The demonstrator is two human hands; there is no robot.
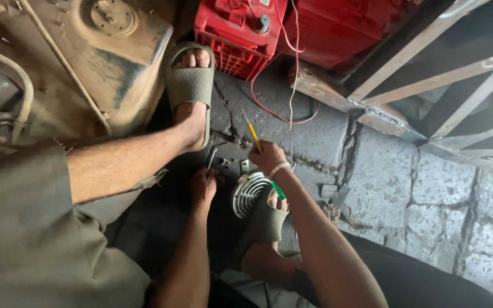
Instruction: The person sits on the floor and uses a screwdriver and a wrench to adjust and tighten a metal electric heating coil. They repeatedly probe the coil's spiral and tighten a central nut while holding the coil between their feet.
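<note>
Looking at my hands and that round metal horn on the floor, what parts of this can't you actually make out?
All in the head view:
- Left hand: fingertips in shadow; what they touch near the small metal bits is unclear.
- Right hand: its grip on the yellow screwdriver is hidden by the hand's back.
- Round ribbed horn: its right part is covered by the sandalled foot.
- Red battery: top cut off by the frame edge.

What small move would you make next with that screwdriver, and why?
Probably bring the screwdriver tip down to the round ribbed metal part. The right hand holds the tool pointing away from that part, which sits wedged by a sandalled foot. The left hand rests beside it, near small metal bits on the floor.
</note>
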